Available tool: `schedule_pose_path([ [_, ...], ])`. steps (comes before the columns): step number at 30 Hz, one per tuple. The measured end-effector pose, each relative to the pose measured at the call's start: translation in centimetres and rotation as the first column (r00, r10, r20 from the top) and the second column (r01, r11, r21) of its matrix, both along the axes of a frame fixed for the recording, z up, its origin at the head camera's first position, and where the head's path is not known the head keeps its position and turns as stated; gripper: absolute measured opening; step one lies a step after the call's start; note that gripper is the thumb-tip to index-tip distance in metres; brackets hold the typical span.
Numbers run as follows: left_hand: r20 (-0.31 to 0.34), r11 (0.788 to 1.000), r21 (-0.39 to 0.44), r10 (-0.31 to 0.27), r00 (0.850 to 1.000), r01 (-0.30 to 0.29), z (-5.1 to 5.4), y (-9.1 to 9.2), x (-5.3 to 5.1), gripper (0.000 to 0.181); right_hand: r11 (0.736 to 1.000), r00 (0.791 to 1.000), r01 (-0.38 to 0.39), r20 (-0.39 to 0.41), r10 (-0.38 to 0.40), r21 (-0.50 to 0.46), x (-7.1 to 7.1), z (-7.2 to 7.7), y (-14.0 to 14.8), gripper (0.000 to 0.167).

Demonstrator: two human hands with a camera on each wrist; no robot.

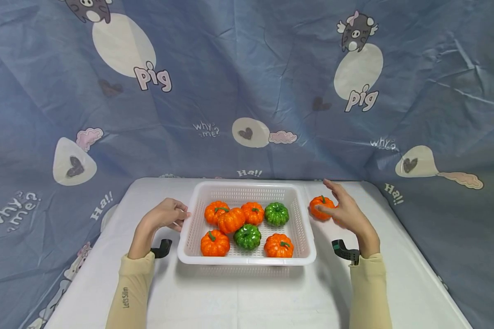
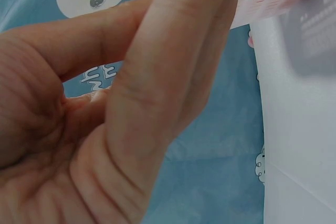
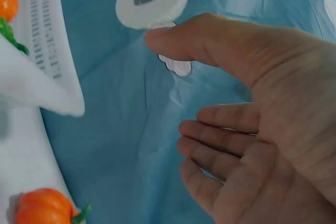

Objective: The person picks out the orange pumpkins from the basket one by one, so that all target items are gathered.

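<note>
A white plastic basket (image 1: pixel 247 261) with slotted walls stands in the middle of the table. Inside lie several small orange pumpkins (image 1: pixel 215 244) and two green pumpkins (image 1: pixel 276 214). My left hand (image 1: pixel 164 214) grips the basket's left rim between thumb and fingers; the fingertips are partly hidden in the left wrist view. To the right of the basket, my right hand (image 1: pixel 347 214) is raised with thumb and fingers spread, holding nothing. Near it on the table sits an orange pumpkin (image 1: pixel 321 208). Another orange pumpkin (image 1: pixel 337 221) is mostly hidden behind that hand.
A white-covered table (image 1: pixel 271 301) extends around the basket. Behind it and along both sides hangs a blue cloth (image 1: pixel 247 82) printed with pigs, hearts and words. Each wrist wears a black camera mount, such as the right mount (image 1: pixel 346 252).
</note>
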State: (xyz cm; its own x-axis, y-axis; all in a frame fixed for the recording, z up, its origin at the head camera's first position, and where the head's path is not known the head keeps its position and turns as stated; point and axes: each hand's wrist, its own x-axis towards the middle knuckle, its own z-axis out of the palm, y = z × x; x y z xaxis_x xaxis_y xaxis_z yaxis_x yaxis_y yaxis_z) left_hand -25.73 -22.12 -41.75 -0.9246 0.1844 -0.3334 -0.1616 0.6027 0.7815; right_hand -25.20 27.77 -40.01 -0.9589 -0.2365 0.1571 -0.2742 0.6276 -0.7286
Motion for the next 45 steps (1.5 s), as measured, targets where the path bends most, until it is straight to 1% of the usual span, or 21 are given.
schedule_pose_path([
  [6, 0.005, 1.0, 0.004, 0.003, 1.0, -0.003, 0.1, 0.0, 0.1, 0.039, 0.999, 1.0, -0.031, 0.001, 0.031, 0.04, 0.2, 0.2, -1.8, 0.085],
  [11, 0.008, 1.0, 0.001, 0.006, 1.0, -0.006, 0.2, 0.0, 0.1, 0.039, 0.994, 0.997, -0.076, -0.006, 0.077, 0.084, 0.3, 0.2, -3.5, 0.085],
  [14, 0.007, 1.0, -0.001, 0.003, 1.0, -0.003, 0.2, 0.0, 0.2, 0.04, 0.99, 0.994, -0.107, -0.004, 0.108, 0.093, 0.3, 0.0, -4.4, 0.085],
  [18, 0.005, 1.0, 0.001, 0.001, 1.0, -0.001, 0.2, 0.0, 0.2, 0.04, 0.984, 0.987, -0.162, 0.009, 0.162, 0.072, 0.4, -0.3, -5.4, 0.082],
  [21, 0.005, 1.0, 0.003, 0.002, 1.0, -0.002, 0.2, 0.0, 0.1, 0.04, 0.981, 0.983, -0.184, 0.026, 0.183, 0.067, 0.5, -0.3, -6.1, 0.08],
  [25, 0.007, 1.0, 0.006, 0.006, 1.0, -0.006, 0.2, 0.0, 0.1, 0.04, 0.974, 0.98, -0.2, 0.042, 0.197, 0.102, 0.6, -0.5, -6.9, 0.079],
  [33, 0.008, 1.0, 0.001, 0.004, 1.0, -0.004, 0.2, 0.1, 0.2, 0.04, 0.951, 0.963, -0.27, 0.061, 0.264, 0.153, 0.6, -0.9, -7.9, 0.076],
  [38, 0.004, 1.0, -0.005, 0.006, 1.0, -0.006, 0.2, 0.1, 0.2, 0.039, 0.942, 0.957, -0.287, 0.091, 0.275, 0.174, 0.8, -1.0, -8.2, 0.075],
  [45, 0.005, 1.0, -0.008, 0.006, 1.0, -0.006, 0.1, 0.1, 0.2, 0.04, 0.937, 0.947, -0.314, 0.121, 0.297, 0.155, 1.1, -1.1, -8.3, 0.072],
])
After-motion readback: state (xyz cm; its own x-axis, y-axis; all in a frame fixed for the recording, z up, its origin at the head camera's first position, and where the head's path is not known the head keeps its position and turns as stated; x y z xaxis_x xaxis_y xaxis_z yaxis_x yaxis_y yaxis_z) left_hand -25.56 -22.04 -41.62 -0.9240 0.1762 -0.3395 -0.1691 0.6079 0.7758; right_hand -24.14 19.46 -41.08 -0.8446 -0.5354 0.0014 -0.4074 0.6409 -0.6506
